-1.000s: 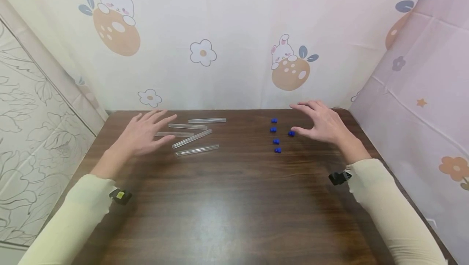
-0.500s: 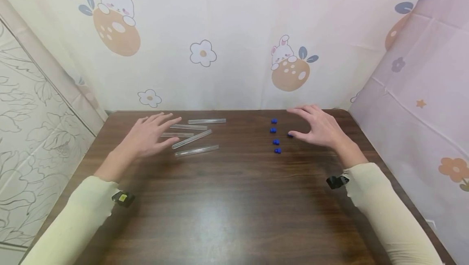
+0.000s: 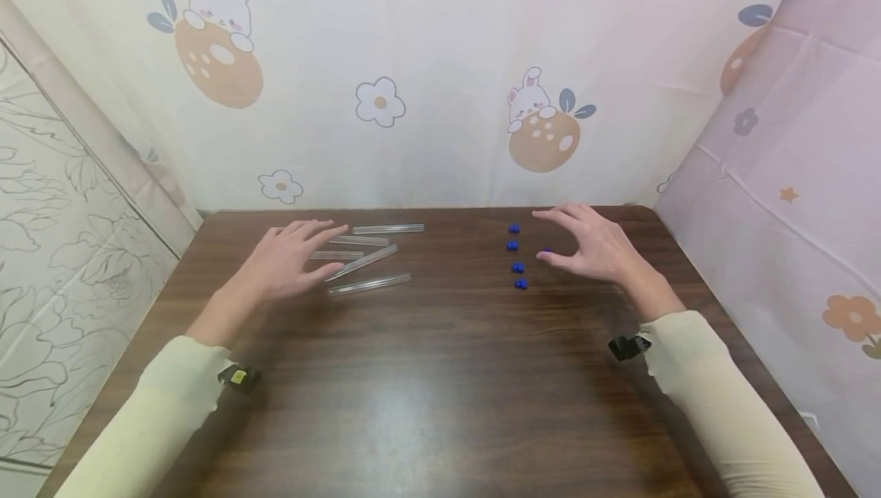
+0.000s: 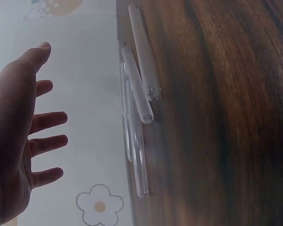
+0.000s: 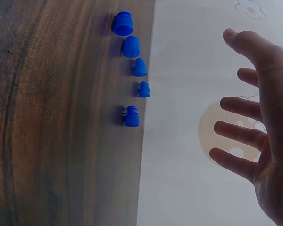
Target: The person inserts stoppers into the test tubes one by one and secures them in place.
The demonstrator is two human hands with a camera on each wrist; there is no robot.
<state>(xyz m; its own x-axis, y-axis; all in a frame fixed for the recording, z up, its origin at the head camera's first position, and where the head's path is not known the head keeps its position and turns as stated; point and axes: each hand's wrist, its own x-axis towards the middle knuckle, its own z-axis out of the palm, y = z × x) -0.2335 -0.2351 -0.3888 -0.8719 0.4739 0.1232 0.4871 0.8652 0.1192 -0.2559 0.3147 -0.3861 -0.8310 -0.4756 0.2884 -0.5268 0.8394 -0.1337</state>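
Note:
Several clear test tubes lie on the table left of centre, among them a front test tube (image 3: 369, 284) and a back test tube (image 3: 388, 229). My left hand (image 3: 285, 261) hovers over their left ends, fingers spread and holding nothing; it hides part of some tubes. In the left wrist view the rounded end of one tube (image 4: 142, 188) shows. On the right lie several small blue stoppers, four-sided order aside, in a loose column; the front stopper (image 3: 521, 284) is nearest me. My right hand (image 3: 595, 247) hovers beside them, fingers apart, its thumb partly covering one stopper (image 3: 547, 250).
The dark wood table (image 3: 427, 375) ends at the back against a patterned cloth (image 3: 440, 100). Cloth also hangs at the right side (image 3: 778, 146), and a flower-line panel (image 3: 48, 268) stands at the left. Small black cameras sit at both wrists.
Both hands have drifted inward and slightly toward me, the left one further over the tubes, the right one over a stopper. The tubes and stoppers have stayed in place.

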